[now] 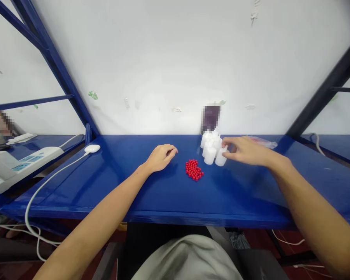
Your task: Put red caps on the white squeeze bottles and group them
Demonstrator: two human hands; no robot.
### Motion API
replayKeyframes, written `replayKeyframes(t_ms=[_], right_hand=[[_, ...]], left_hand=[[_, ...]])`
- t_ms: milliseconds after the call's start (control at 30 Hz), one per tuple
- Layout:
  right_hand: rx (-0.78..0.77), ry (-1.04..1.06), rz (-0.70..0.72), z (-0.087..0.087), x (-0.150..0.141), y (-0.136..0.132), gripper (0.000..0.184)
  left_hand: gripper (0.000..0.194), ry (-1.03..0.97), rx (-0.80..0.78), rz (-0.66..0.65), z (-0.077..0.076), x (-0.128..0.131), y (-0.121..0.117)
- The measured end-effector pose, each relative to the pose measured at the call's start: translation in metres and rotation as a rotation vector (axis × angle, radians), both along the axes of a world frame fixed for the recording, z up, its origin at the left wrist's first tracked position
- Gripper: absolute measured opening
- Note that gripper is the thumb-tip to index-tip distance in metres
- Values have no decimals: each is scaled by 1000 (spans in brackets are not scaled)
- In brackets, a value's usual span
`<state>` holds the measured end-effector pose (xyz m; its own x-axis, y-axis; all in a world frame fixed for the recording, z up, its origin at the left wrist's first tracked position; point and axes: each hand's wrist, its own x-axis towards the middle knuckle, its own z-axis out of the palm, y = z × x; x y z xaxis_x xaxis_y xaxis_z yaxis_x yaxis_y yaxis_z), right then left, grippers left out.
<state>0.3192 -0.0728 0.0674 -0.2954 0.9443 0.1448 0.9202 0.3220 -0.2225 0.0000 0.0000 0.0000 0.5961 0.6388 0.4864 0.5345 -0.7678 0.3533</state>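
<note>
My left hand [162, 157] rests on the blue table, its fingers curled together and nothing visible in them. Just right of it lies a loose patch of small red beads [194, 170], spread in one layer. Several white plastic bottles [210, 154] stand upright in a tight cluster behind and to the right of the beads. My right hand [242, 150] reaches in from the right, thumb and fingers closed around the top of the front right white bottle [221, 158]. The fingers partly hide that bottle's top.
A clear plastic bag [264, 142] lies behind my right hand. At the left are a white round charger [92, 148] with its cable and a white power strip [29, 165]. Blue frame posts [65, 74] rise at the left; a dark pixelated item [211, 118] stands against the wall.
</note>
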Motion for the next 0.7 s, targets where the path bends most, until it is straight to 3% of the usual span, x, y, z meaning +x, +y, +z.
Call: replayKeyframes(t_ms=[200, 367, 500, 600, 700], right_hand=[[-178, 159, 125, -1, 2, -20, 23], [-263, 539, 189, -27, -8, -37, 30], [-355, 802, 200, -51, -19, -41, 22], [-304, 922, 167, -63, -26, -42, 15], [-151, 979, 34, -69, -29, -44, 15]], left_hand=[[30, -81, -64, -194, 3, 6, -6], [24, -73, -23, -273, 11, 15, -27], [26, 90, 152, -264, 15, 35, -52], [28, 253, 265, -181, 12, 51, -62], [32, 329, 301, -153, 7, 59, -64]])
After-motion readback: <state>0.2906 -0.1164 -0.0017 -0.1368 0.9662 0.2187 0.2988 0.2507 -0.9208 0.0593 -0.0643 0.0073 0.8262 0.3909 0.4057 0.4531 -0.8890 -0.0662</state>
